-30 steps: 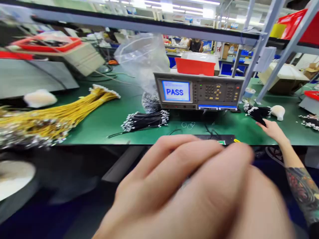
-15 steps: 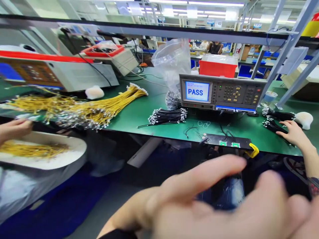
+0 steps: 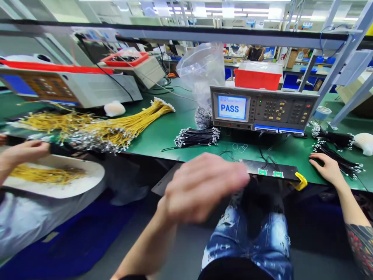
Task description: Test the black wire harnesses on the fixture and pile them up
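My left hand [image 3: 204, 188] is in the air before the table's front edge, left of the black test strip [image 3: 250, 167]. Motion blurs its fingers, so their state is unclear. With thumb and fingers apart, my right hand [image 3: 325, 167] rests on the green tabletop [image 3: 297, 149], holding nothing I can see. Just beyond it lies a bundle of black cables [image 3: 339, 157] with white connectors. Another black bundle [image 3: 335, 136] lies behind that one. Two small green boards [image 3: 278, 174] sit on the strip, with thin black wires running to them. The tester [image 3: 264, 111] shows PASS.
Left of the tester lie a black cable bundle [image 3: 198, 137] and a clear plastic bag [image 3: 201, 70]. Yellow cables [image 3: 136, 122] spread across the left side. A co-worker's hand [image 3: 26, 151] is over a white tray [image 3: 90, 171]. A yellow clip [image 3: 300, 182] juts from the table edge.
My left hand has drawn back from close to the camera toward the table edge. My right hand has come off the black cables and moved left and nearer to me.
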Tool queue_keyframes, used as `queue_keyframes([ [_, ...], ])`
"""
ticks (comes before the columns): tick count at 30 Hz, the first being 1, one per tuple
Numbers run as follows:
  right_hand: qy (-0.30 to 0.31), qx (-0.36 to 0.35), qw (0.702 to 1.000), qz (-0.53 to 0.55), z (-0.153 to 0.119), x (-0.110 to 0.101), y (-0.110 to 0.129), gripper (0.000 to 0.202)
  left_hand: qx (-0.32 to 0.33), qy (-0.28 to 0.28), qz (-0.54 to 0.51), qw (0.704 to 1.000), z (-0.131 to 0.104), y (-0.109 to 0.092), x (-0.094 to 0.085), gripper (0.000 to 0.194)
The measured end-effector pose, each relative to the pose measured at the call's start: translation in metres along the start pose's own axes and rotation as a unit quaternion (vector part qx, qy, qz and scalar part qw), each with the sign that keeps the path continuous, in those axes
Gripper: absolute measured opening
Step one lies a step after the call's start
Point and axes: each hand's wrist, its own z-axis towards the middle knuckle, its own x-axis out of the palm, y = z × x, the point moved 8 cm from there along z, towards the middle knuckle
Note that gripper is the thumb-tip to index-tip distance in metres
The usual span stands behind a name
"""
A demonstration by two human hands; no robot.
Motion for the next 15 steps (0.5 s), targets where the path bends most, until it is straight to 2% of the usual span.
queue_keyframes([
  [1,0.0,0.007,1.0,0.004,0.0,0.001,-0.003,0.034,0.01,0.052,0.05,0.997,0.013,0.028,0.0,0.013],
  [2,0.0,0.012,1.0,0.007,-0.001,0.002,-0.005,0.035,-0.006,0.09,0.105,0.99,0.024,0.064,-0.003,0.018],
  [4,0.001,0.017,1.0,0.012,-0.001,0.005,-0.009,0.036,-0.074,0.119,0.195,0.971,0.038,0.142,-0.023,0.033],
  [6,0.001,0.018,1.0,0.016,-0.002,0.007,-0.012,0.036,-0.147,0.136,0.269,0.942,0.044,0.212,-0.044,0.037],
  [8,-0.001,0.024,0.999,0.021,-0.002,0.009,-0.014,0.037,-0.172,0.2,0.354,0.897,0.044,0.26,-0.052,0.036],
  [11,-0.007,0.045,0.998,0.035,-0.003,0.009,-0.019,0.036,-0.167,0.255,0.401,0.864,0.046,0.294,-0.047,0.041],
  [15,-0.008,0.06,0.997,0.045,-0.003,0.009,-0.021,0.036,-0.152,0.31,0.473,0.811,0.051,0.315,-0.032,0.042],
])
